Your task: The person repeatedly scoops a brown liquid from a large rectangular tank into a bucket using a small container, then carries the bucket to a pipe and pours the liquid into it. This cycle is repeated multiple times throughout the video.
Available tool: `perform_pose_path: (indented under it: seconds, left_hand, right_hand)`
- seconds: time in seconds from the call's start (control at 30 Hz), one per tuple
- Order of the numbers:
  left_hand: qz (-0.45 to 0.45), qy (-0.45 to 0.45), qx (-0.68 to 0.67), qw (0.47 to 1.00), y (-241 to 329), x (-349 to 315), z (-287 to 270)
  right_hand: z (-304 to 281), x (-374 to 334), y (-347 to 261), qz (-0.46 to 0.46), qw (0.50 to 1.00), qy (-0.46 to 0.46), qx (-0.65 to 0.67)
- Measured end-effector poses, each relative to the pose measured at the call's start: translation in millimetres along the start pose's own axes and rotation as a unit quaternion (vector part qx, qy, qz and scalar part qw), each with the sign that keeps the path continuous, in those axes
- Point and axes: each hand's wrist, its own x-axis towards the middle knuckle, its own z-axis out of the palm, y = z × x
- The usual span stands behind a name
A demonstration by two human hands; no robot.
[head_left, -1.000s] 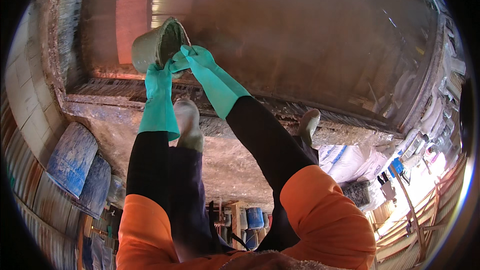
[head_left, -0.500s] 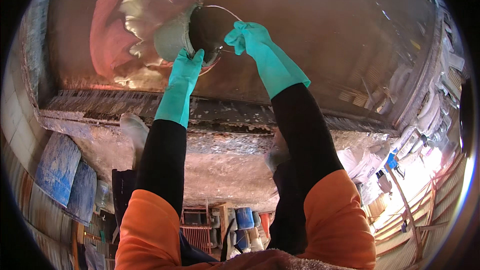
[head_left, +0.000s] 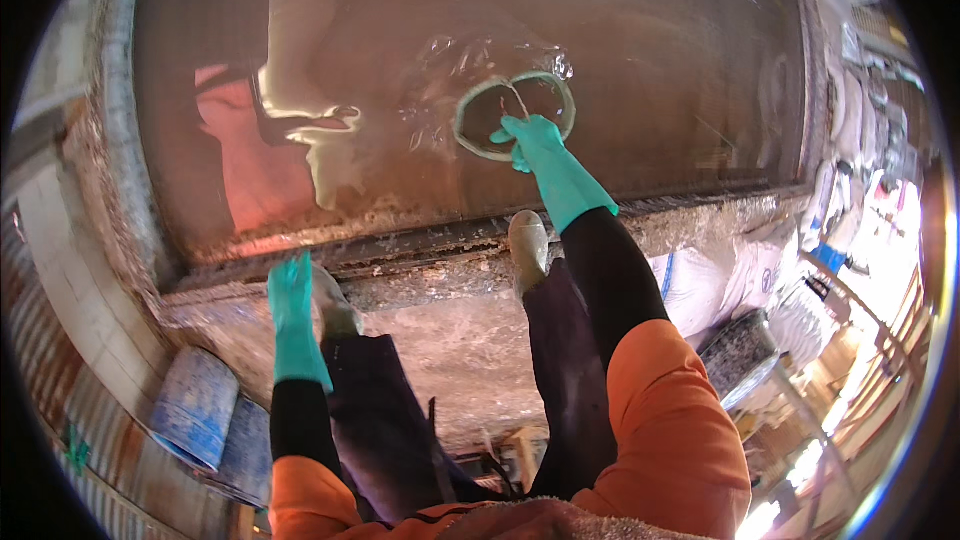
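Observation:
My right hand (head_left: 535, 143), in a teal rubber glove, grips the rim of a green bucket (head_left: 514, 114) that sits dipped into the brown liquid of a large tank (head_left: 450, 240). Only the bucket's round rim shows above the rippling surface. My left hand (head_left: 292, 298), also gloved in teal, hangs free at my side with fingers straight, over the tank's crusted concrete edge and holding nothing. I stand on that edge in pale rubber boots (head_left: 527, 244).
Blue drums (head_left: 196, 405) stand below on the left beside corrugated sheeting. White sacks (head_left: 700, 280) and a dark tray (head_left: 738, 355) lie lower right. A wooden frame (head_left: 515, 445) shows beneath my legs. The tank wall runs along the left.
Both hands held the bucket while it was tipped and emptied. Now my left hand has let go and dropped to my side, and the right has lowered the bucket into the liquid.

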Motion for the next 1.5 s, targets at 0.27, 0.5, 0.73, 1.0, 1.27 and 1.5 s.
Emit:
perform_pose_path:
  seconds: [0.27,0.5,0.73,1.0,1.27,1.5]
  left_hand:
    - [-0.152,0.072,0.036,0.985,36.0,-236.6,-174.5]
    - [-0.159,-0.011,-0.013,0.987,89.0,-341.5,-201.2]
    - [-0.157,-0.076,-0.143,0.974,143.7,-359.4,-216.7]
    - [-0.101,-0.102,-0.176,0.974,194.8,-342.7,-225.6]
    - [-0.057,-0.083,-0.198,0.975,296.0,-368.6,-198.5]
    - [-0.049,-0.072,-0.215,0.973,418.5,-438.9,-110.1]
  right_hand:
    - [-168.4,-204.5,-25.4,0.0,0.995,0.089,0.047]
    - [-236.0,-370.6,-43.4,-0.014,0.994,0.107,0.009]
    - [-253.3,-472.7,-29.9,-0.075,0.985,0.134,0.08]
    - [-271.1,-541.6,-37.9,-0.03,0.989,0.109,0.098]
    - [-339.3,-574.1,-25.9,-0.054,0.989,0.058,0.121]
    - [-454.0,-566.4,11.1,-0.088,0.995,0.012,0.056]
